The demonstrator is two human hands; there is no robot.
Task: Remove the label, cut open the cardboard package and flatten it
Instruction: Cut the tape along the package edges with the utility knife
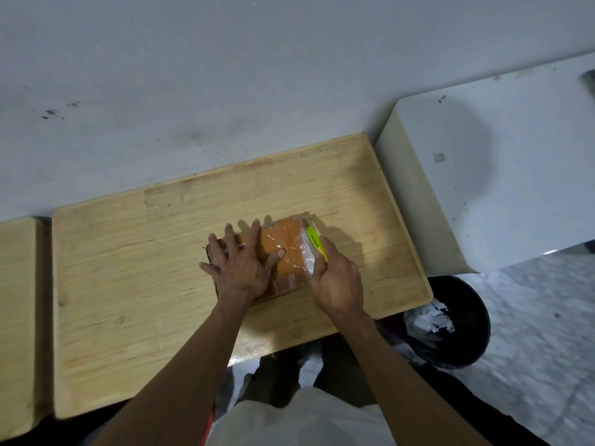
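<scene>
Cardboard package [283, 252] lies flat mid-bench [128, 284], taped and glossy. Left hand [240, 265], fingers spread apart, presses its 9 o'clock half. Right hand [338, 281], fingers clamped on a yellow-green cutter [315, 241], works the 3 o'clock edge. Judgement: keep the blade shallow along the tape seam, stroke away from the pinning hand, weight steady. Bin [467, 349] at 4 o'clock.

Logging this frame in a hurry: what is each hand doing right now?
Left hand: open, fingers spread, pressing flat on the cardboard package.
Right hand: closed around a yellow-green box cutter at the package's right edge.
</scene>
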